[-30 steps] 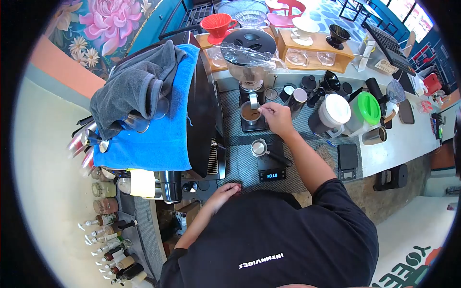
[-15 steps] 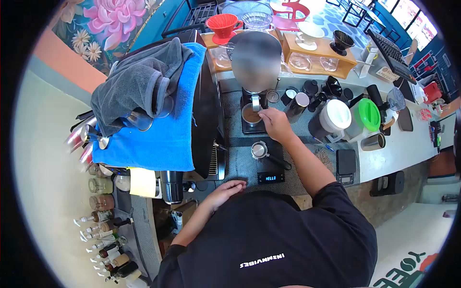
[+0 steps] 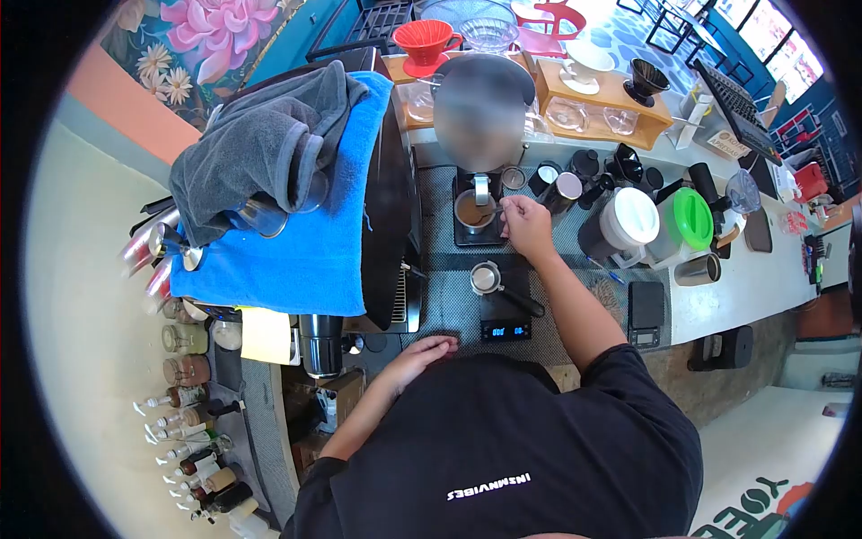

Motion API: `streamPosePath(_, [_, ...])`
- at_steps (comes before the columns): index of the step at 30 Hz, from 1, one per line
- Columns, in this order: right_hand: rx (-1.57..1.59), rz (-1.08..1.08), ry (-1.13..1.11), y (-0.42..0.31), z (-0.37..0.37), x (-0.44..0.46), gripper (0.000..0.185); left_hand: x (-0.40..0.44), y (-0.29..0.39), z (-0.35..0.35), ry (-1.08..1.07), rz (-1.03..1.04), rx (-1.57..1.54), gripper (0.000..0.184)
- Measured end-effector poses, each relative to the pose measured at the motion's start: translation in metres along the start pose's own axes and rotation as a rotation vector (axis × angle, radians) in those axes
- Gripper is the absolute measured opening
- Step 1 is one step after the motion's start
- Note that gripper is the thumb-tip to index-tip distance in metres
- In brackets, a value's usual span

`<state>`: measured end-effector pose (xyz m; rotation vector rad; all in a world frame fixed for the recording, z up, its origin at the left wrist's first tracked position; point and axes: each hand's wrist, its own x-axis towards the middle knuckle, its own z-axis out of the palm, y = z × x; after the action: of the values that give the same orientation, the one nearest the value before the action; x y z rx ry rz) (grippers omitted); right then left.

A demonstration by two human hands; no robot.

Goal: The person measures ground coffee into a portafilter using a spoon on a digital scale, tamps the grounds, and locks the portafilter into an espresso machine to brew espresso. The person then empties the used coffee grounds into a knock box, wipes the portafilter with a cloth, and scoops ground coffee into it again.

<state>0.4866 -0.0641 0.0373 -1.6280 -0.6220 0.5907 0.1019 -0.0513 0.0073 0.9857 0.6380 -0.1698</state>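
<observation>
Right hand (image 3: 528,225) pinched (thin utensil (image 3: 491,213)).

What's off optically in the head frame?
Head view: fisheye bends the counter, black vignette at the corners; windows upper right look near blown out; a round blur masks much of the grinder; the right hand looks fairly crisp; small digits on the scale barely resolve.

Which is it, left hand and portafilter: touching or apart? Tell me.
Apart: the head view shows bare mat between the left hand and the portafilter.
</observation>
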Motion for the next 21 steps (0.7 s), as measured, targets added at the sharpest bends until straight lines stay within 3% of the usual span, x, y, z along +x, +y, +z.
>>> streamPosePath(16, [-0.003,-0.055,0.015,-0.016,-0.011,-0.003,0.025,0.015,0.029,0.024,0.047,-0.026,0.076,0.057])
streamPosePath(21, [0.061,-0.085,0.011,-0.037,-0.020,-0.019,0.025,0.046,0.028,0.037,0.235,0.085,0.068,0.060])
